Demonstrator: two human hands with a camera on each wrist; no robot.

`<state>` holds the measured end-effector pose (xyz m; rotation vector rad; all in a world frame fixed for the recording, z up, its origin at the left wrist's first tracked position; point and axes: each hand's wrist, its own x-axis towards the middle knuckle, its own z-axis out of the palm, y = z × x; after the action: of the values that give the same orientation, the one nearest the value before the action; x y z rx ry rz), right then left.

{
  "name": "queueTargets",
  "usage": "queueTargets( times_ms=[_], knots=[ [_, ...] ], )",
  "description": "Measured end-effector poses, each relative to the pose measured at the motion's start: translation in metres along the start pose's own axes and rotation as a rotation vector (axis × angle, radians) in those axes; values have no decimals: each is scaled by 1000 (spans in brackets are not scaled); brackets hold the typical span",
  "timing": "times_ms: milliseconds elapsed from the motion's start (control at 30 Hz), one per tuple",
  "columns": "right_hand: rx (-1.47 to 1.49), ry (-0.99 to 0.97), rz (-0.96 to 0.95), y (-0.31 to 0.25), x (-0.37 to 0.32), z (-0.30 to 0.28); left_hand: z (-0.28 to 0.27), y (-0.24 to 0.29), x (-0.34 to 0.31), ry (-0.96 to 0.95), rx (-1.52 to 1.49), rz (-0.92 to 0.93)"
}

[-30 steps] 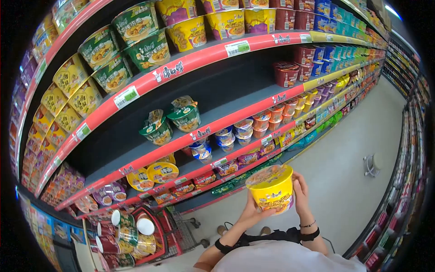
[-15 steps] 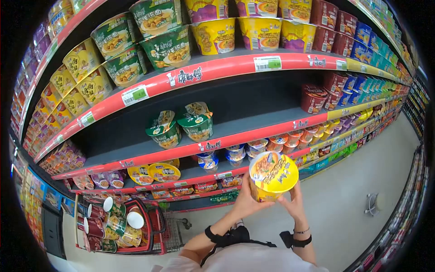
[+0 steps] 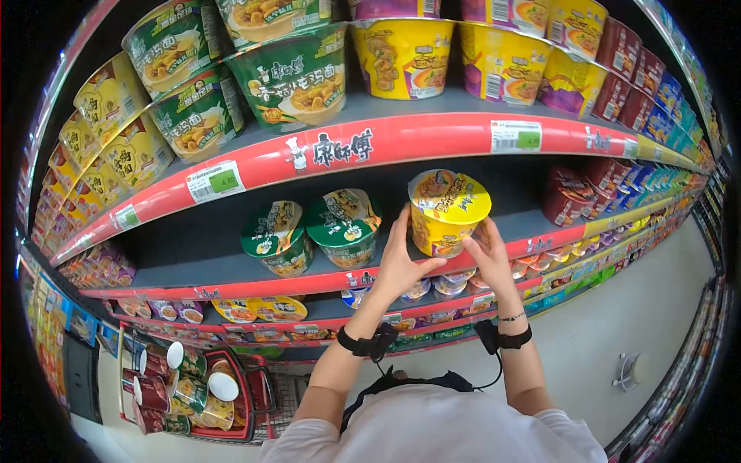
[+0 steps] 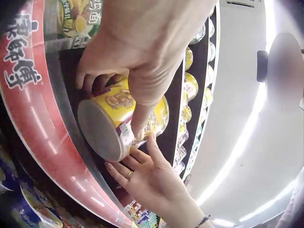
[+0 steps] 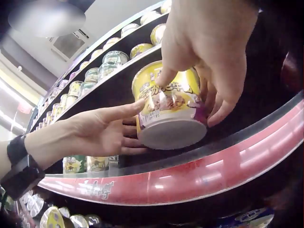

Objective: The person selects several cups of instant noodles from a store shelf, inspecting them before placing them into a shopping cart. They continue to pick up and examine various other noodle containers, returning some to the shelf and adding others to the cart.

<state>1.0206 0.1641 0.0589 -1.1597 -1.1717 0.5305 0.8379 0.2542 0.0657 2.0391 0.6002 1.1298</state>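
A yellow noodle bowl point(image 3: 448, 214) with a lid is held between both hands at the front edge of a dark middle shelf. My left hand point(image 3: 401, 258) grips its left side, and my right hand point(image 3: 491, 255) grips its right side. In the left wrist view the bowl's pale base point(image 4: 102, 130) shows, with the left hand point(image 4: 128, 61) curled over it. The right wrist view has the bowl point(image 5: 168, 107) tilted slightly, the right hand point(image 5: 209, 61) round one side. Two green-lidded bowls point(image 3: 343, 228) point(image 3: 279, 239) stand to its left on that shelf.
Green and yellow bowls point(image 3: 403, 58) fill the shelf above, behind a red price rail point(image 3: 432, 140). Dark red bowls point(image 3: 567, 197) stand farther right on the middle shelf. A red cart point(image 3: 245, 393) with several bowls is at lower left; a stool point(image 3: 629, 372) stands right.
Both hands have raised the yellow bowl and moved it forward from in front of the body to the middle shelf's edge. Its lid has turned round, and the shelves appear closer.
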Motion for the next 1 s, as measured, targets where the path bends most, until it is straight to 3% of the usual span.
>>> queueTargets(
  times_ms=[67,133,467,567,700,1000],
  knots=[
    [37,-55,3,9,14,-2,-6,-7,-1,-14,6,-39],
    [-233,-215,-18,12,26,-6,-5,-23,-5,16,33,-73],
    [-166,-234,30,39,45,4,7,-20,-6,162,235,-125],
    [-377,-265,-17,20,38,1,12,-11,-12,189,136,-180],
    [-532,-271,-86,13,34,1,23,5,-26,275,401,-185],
    [-627,-221,-218,26,33,6,46,11,-42,490,590,-117]
  ],
)
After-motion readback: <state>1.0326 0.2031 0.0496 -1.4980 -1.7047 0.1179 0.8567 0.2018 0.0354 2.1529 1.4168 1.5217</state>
